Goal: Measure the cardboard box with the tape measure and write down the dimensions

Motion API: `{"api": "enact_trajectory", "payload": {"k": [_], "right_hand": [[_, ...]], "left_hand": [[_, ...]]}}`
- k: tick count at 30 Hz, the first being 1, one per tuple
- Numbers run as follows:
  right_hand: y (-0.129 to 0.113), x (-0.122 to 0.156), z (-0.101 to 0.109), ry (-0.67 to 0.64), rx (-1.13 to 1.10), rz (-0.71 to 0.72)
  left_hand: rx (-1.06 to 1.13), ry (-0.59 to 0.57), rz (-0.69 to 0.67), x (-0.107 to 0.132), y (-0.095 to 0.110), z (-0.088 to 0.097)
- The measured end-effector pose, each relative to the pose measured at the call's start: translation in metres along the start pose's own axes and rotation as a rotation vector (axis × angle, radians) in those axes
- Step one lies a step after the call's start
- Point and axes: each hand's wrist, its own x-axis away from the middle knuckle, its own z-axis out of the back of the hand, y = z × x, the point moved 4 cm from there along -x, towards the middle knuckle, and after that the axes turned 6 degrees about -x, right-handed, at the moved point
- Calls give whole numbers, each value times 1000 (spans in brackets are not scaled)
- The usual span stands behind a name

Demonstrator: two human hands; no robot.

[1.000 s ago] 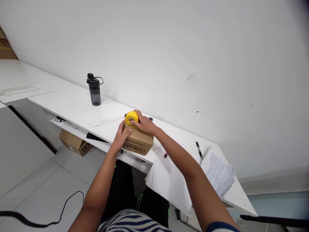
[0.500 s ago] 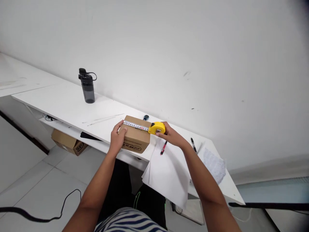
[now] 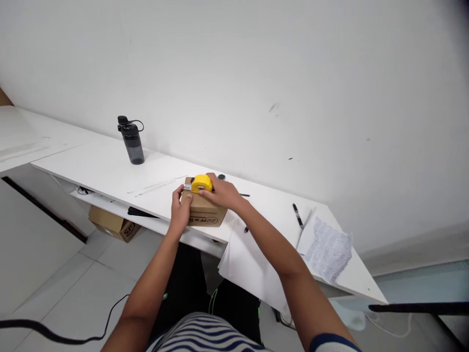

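A small brown cardboard box (image 3: 205, 213) with dark printing on its front sits near the front edge of the white desk. My left hand (image 3: 181, 208) is closed on the box's left end, its thumb on the top and its fingers around the side by the tape's tip. In my right hand (image 3: 223, 192) is a yellow tape measure (image 3: 201, 183), held above the box top. Only a short piece of the metal blade (image 3: 187, 187) shows between the case and the box's left edge. My right hand and forearm hide the box's right part.
A dark water bottle (image 3: 132, 142) stands on the desk (image 3: 106, 151) to the left. White paper sheets (image 3: 252, 269) overhang the front edge. A black pen (image 3: 297, 215) and a scribbled sheet (image 3: 328, 249) lie at the right. Another cardboard box (image 3: 110, 222) is below the desk.
My right hand has moved left with the tape measure, and the blade is much shorter now. My left hand stays at the box's left end. The view has shifted slightly.
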Motion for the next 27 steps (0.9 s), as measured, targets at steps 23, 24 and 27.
{"api": "enact_trajectory", "payload": {"k": [23,24,27], "right_hand": [[20,-43,-28,436,-344,-296],[23,-43,-27,407,-327,-274],[22,-38,-24,336,-260,-135]], "left_hand": [[14,-190,-86,-53,-50,5],[-12,-174,-106,-53,-48,6],[-76,-184,-106,-63,-38,0]]}}
